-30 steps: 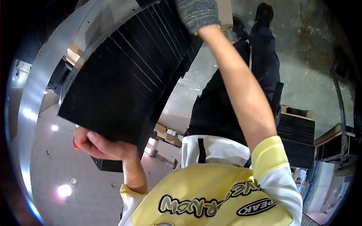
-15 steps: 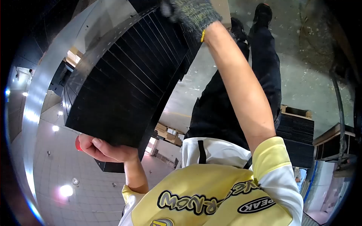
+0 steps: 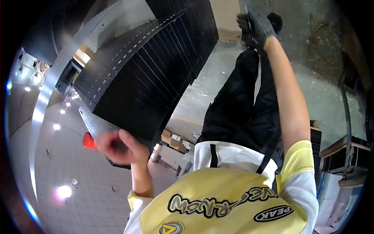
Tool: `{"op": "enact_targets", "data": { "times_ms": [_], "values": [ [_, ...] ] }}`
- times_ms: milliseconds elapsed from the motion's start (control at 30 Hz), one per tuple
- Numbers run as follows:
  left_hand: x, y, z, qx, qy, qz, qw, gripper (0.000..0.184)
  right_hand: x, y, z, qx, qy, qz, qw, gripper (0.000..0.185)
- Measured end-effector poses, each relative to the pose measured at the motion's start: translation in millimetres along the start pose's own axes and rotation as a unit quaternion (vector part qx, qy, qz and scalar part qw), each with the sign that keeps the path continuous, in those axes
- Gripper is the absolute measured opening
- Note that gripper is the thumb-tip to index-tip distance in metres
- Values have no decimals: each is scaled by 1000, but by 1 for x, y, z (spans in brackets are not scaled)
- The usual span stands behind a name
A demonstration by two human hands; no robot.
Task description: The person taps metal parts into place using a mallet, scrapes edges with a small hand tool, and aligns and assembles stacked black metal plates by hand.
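Note:
My left hand point(image 3: 120, 147) is bare and blurred by motion. Its fingers curl around an object with a red end point(image 3: 90, 140); the rest of that object is hidden in the fist, so I cannot tell its kind. The hand is beside the near lower corner of a long stack of black panels point(image 3: 132, 97), whose edges carry a row of light holes. A grey slotted strip point(image 3: 91, 121) shows just above the red end. My right hand point(image 3: 258, 26), in a dark knitted glove, hangs apart from the stack, over my shoes. Its fingers are smeared.
A tan board point(image 3: 226, 15) lies at the top beside the stack. Cardboard boxes point(image 3: 175, 141) are in the background. More dark panels point(image 3: 346, 154) stand at the right, by a hanging dark hose point(image 3: 348, 113). A curved metal band point(image 3: 41, 105) runs down the left.
My right hand has left the black stack and swung right. My left hand has shifted slightly rightward, showing more of the red end. The stack appears farther right in view.

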State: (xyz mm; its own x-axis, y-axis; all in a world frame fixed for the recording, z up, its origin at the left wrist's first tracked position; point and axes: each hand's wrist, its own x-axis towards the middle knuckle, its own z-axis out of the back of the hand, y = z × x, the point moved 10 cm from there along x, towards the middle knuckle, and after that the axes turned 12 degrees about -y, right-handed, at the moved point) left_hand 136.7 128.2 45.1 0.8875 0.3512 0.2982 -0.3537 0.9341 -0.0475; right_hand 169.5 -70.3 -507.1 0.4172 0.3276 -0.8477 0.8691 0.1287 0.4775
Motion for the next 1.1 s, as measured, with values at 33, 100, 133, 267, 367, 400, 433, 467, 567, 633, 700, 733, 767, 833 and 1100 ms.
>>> {"op": "enact_targets", "data": {
  "times_ms": [33, 100, 133, 267, 367, 400, 433, 467, 567, 633, 700, 733, 767, 833, 1100],
  "values": [
    [9, -22, 2, -28, -4, -12, 1000, 15, -9, -15, 29, 10, -57, -53, 997, 43],
    [29, -69, -32, -41, 141, -12, 989, 28, -3, -61, 82, -95, -87, 9, 992, 35],
    [27, -90, -66, -24, 288, -1, 957, 37, 9, -93, 107, -211, -84, 126, 966, 36],
    [3, -125, -169, 53, 319, -223, 920, 59, -14, -214, 98, -134, -38, -76, 987, 36],
    [-5, -83, -245, 175, 341, -303, 873, 68, -86, -190, 63, 54, -79, -266, 959, 25],
    [-8, -61, -267, 240, 387, -315, 833, 71, -98, -186, 59, 85, -93, -280, 952, 20],
    [-11, -47, -282, 249, 434, -309, 809, 72, -85, -194, 66, 40, -92, -234, 967, 17],
    [-17, -34, -293, 257, 482, -304, 781, 73, -72, -204, 73, -7, -94, -188, 978, 13],
    [-9, -28, -312, 266, 547, -254, 752, 68, -95, -155, 81, 87, -73, -181, 977, 25],
    [-6, -3, -338, 196, 525, -302, 771, 64, -87, -169, 94, 117, -75, -143, 980, 29],
    [3, -25, -330, 217, 511, -268, 787, 51, -108, -168, 88, 322, -138, -263, 899, 33],
    [3, -30, -326, 215, 524, -276, 777, 54, -110, -171, 86, 329, -136, -267, 895, 31],
    [2, -33, -323, 214, 536, -283, 766, 57, -109, -176, 85, 337, -133, -270, 892, 30],
    [2, -42, -315, 223, 540, -308, 751, 58, -93, -195, 89, 250, -101, -198, 942, 29],
    [-9, -40, -326, 236, 504, -382, 737, 54, -114, -187, 85, 272, -126, -267, 916, 31]
  ]
}}
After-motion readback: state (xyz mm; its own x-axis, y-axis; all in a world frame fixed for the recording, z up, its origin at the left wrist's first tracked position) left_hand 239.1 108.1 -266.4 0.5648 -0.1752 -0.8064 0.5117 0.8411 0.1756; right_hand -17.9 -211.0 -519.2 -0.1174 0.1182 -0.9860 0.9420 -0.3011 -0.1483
